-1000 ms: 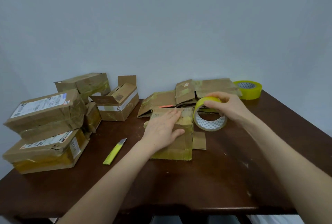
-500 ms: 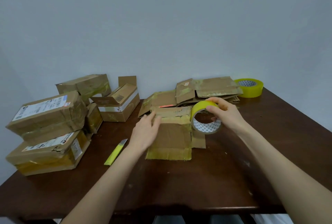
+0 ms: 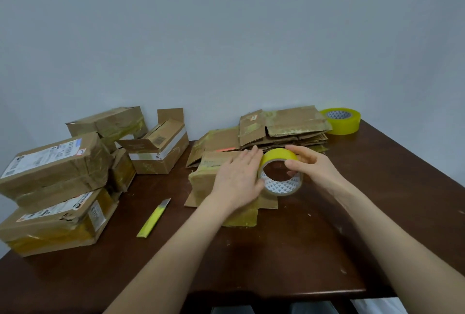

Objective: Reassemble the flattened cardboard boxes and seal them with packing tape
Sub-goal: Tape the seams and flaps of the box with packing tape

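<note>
At centre, the left hand point(image 3: 237, 180) lies spread on the box point(image 3: 203, 184) — the right hand point(image 3: 314, 170) pinches the tape roll point(image 3: 278, 156).

I note a dark tabletop point(image 3: 377, 225): taped boxes point(image 3: 57, 223) left, yellow knife point(image 3: 153, 218), flattened cardboard point(image 3: 289, 127) centre, spare tape roll point(image 3: 342, 121) far right.

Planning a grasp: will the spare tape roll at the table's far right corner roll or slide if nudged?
Likely slides, not rolls: the spare tape roll lies flat on its end face. Thick winding suggests some weight. Near the table corner, a hard push might drop it.
</note>
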`<control>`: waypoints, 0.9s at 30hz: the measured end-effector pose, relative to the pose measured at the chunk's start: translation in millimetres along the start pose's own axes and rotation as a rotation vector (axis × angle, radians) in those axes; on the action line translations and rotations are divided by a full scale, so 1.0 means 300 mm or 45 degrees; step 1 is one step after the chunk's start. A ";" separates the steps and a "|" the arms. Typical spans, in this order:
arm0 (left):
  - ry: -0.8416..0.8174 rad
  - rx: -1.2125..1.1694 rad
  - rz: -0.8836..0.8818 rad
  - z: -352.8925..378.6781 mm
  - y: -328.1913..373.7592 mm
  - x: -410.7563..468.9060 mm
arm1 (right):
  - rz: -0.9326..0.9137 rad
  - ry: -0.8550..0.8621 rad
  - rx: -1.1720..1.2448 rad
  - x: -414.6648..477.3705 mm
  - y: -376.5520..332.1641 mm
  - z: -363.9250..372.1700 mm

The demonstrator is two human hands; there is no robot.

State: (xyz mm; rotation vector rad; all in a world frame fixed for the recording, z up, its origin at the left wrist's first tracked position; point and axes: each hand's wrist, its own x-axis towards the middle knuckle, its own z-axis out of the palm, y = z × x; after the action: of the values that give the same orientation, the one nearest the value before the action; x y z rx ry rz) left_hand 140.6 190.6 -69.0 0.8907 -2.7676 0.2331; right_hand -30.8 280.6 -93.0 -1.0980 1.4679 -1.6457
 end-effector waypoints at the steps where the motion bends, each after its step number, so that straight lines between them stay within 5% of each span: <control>1: 0.013 0.031 0.009 0.011 -0.015 0.003 | 0.006 0.023 -0.012 0.001 0.003 -0.005; 15: 0.060 0.086 0.120 0.036 -0.075 0.004 | -0.015 -0.049 -0.689 -0.021 -0.042 -0.111; 27: 0.188 0.095 0.114 0.066 -0.185 -0.035 | -0.039 -0.108 -0.910 0.008 -0.030 0.005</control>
State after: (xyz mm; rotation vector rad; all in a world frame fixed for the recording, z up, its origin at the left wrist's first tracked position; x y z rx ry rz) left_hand 178.3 147.4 -86.3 0.7355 -2.6792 0.4029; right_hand -29.9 279.3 -83.7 -1.5396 2.0538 -1.0765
